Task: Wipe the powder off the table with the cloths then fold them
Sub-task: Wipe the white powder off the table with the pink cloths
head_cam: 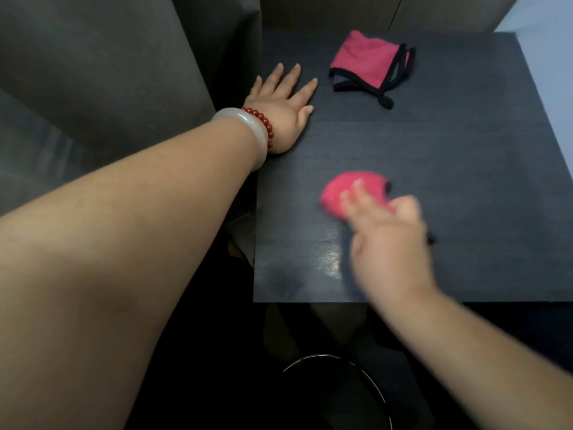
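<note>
Two pink cloths with black trim lie on the dark table (465, 169). One folded pink cloth (367, 65) rests at the far side, untouched. My right hand (387, 234), blurred by motion, presses on a bunched pink cloth (338, 197) near the table's middle, its fingers spread over the fabric. My left hand (285, 107) lies flat and open on the table's left edge, palm down, holding nothing. A faint pale smear of powder (328, 259) shows near the front edge, just left of my right hand.
A grey sofa (108, 72) stands close against the table's left side. Below the front edge, a round bin with a metal rim (338, 367) sits on the dark floor. A white wall (545, 32) borders the right.
</note>
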A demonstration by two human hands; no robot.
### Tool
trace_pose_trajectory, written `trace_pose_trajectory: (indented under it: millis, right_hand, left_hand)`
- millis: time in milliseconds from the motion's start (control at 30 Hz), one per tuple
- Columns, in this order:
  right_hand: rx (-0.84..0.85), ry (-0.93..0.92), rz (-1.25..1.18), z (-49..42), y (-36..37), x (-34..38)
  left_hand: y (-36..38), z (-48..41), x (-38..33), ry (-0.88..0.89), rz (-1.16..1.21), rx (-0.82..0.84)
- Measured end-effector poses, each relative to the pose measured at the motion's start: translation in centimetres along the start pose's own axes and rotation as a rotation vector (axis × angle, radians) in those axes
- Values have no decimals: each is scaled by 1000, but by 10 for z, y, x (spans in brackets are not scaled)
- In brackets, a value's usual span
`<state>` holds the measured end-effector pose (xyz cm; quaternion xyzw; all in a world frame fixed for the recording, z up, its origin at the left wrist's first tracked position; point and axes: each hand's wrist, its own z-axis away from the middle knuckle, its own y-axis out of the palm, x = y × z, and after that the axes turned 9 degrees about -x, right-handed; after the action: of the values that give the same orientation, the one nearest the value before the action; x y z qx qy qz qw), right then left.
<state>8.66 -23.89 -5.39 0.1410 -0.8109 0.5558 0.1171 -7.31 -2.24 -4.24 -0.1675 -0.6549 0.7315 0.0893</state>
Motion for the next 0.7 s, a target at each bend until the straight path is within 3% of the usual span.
trace_pose_trajectory:
  millis: [67,133,167,233,333,367,400,467,567,633,700]
  right_hand:
    - [99,-98,-201,31,-3,55]
    - [205,-409,-196,59,-5,84]
    - [244,-473,-144,56,-8,75]
    - [142,-375,-133,30,-11,23]
    - [-28,-14,147,-7,-28,-57]
    - [-106,43,150,-11,-32,-65]
    - [-79,91,180,-7,-28,-57]
    - [23,69,14,17,-19,4]
    - [133,-424,-34,55,-8,57]
    - [120,-344,11,34,-16,10]
    - [21,-25,93,3,-34,-52]
  left_hand:
    - [-1,-1,-1,-9,-3,18]
    - [-3,-2,-2,-23,-1,35]
    - [-3,-1,-2,-31,-1,36]
    - [-3,-1,-4,-41,-4,28]
    - [-2,0,-8,-58,-2,20]
    - [-1,0,-8,-68,-9,8]
    - [0,-1,-9,-74,-10,-1]
    - [0,-3,-12,-86,-7,-5]
    - [3,-2,-13,-112,-9,-18]
    - [4,-2,-13,-113,-8,-31]
    - [4,-2,-15,-118,-5,-19]
